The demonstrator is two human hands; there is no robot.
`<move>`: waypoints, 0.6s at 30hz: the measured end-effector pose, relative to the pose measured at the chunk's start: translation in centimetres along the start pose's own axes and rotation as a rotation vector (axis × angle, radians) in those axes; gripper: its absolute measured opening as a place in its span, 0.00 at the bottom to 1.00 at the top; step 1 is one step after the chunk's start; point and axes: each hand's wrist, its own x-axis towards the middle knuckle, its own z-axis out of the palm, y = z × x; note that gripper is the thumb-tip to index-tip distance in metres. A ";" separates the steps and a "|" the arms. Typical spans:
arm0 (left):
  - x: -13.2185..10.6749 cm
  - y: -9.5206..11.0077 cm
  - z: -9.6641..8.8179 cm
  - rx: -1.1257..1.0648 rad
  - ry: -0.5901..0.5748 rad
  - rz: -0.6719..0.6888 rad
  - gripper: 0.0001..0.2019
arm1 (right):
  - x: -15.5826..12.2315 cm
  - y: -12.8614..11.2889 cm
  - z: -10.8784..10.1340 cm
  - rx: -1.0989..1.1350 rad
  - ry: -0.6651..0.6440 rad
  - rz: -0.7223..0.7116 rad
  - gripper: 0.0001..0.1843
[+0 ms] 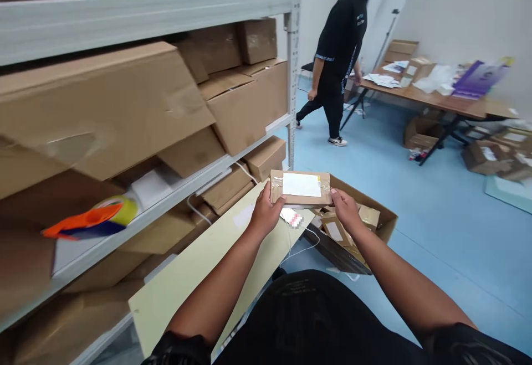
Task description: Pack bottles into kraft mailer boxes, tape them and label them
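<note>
Between both my hands is a small cardboard box [276, 192] with a white label [301, 184] on its upper face and clear tape at its ends. My left hand [266, 210] grips its left end, thumb along the near edge. At the opposite end, my right hand [344, 205] is closed on the corner. The box is held above the far end of a pale yellow table [199, 265]. Just below it lies a white item with a blurred, pinkish patch [295, 219]. A large open carton [384, 218] holding several small parcels stands beneath my right hand.
Metal shelving [166, 210] full of cardboard boxes runs along the left. On one shelf sits an orange and blue tape dispenser [95, 218]. A person in black [341, 38] walks beyond the shelf, near a brown table [432, 99] bearing papers. White cables [307, 248] hang beside the carton.
</note>
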 end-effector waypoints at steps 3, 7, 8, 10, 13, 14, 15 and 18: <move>3.4 0.4 2.4 -0.016 -0.182 0.028 0.32 | -0.4 1.4 -2.0 -0.056 0.120 0.065 0.39; 6.4 1.2 6.1 -0.090 -0.381 0.067 0.29 | -2.0 2.8 -4.6 -0.119 0.274 0.174 0.39; 6.8 1.4 7.1 -0.096 -0.422 0.068 0.28 | -2.6 3.0 -5.2 -0.138 0.307 0.193 0.39; 7.5 1.9 9.0 -0.100 -0.500 0.070 0.27 | -3.6 3.5 -6.5 -0.164 0.353 0.214 0.37; 8.4 2.2 12.3 -0.108 -0.592 0.068 0.29 | -4.5 4.1 -8.4 -0.177 0.393 0.229 0.35; 8.7 2.2 13.4 -0.109 -0.614 0.054 0.30 | -4.6 4.5 -9.0 -0.181 0.406 0.237 0.34; 8.9 2.2 14.6 -0.109 -0.628 0.032 0.32 | -4.6 4.9 -9.7 -0.192 0.422 0.252 0.34; 9.4 1.9 17.6 -0.100 -0.619 -0.053 0.35 | -4.1 6.5 -11.7 -0.258 0.458 0.339 0.34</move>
